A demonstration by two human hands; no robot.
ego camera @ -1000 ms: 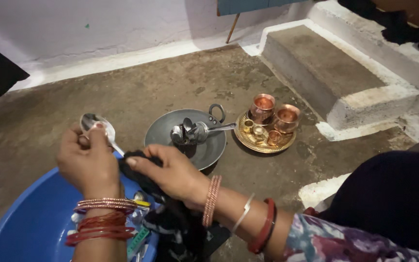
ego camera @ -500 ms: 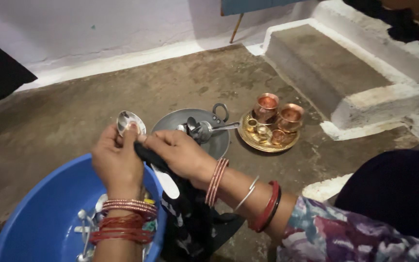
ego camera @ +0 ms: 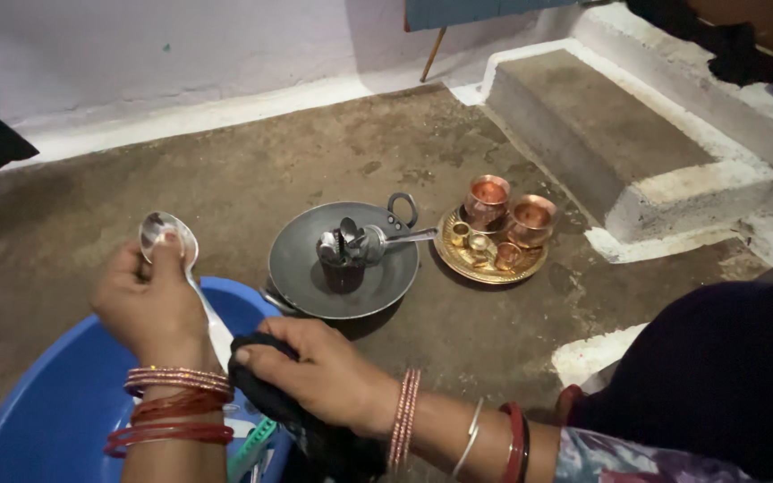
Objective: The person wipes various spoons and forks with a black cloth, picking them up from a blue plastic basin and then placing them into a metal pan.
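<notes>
Left hand (ego camera: 149, 304) grasps the steel spoon (ego camera: 169, 234) near its bowl, handle slanting down-right toward the right hand (ego camera: 319, 371), which clenches a dark cloth (ego camera: 266, 394) over the blue basin (ego camera: 46, 411).

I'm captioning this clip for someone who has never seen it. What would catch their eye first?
Probably the left hand, wrist stacked with red bangles, holding a shiny steel spoon up by its bowl above the blue plastic basin. Beside it the right hand grips a black cloth at the basin's rim. Further out on the floor, copper cups gleam on a brass tray beside a dark metal pan.
</notes>
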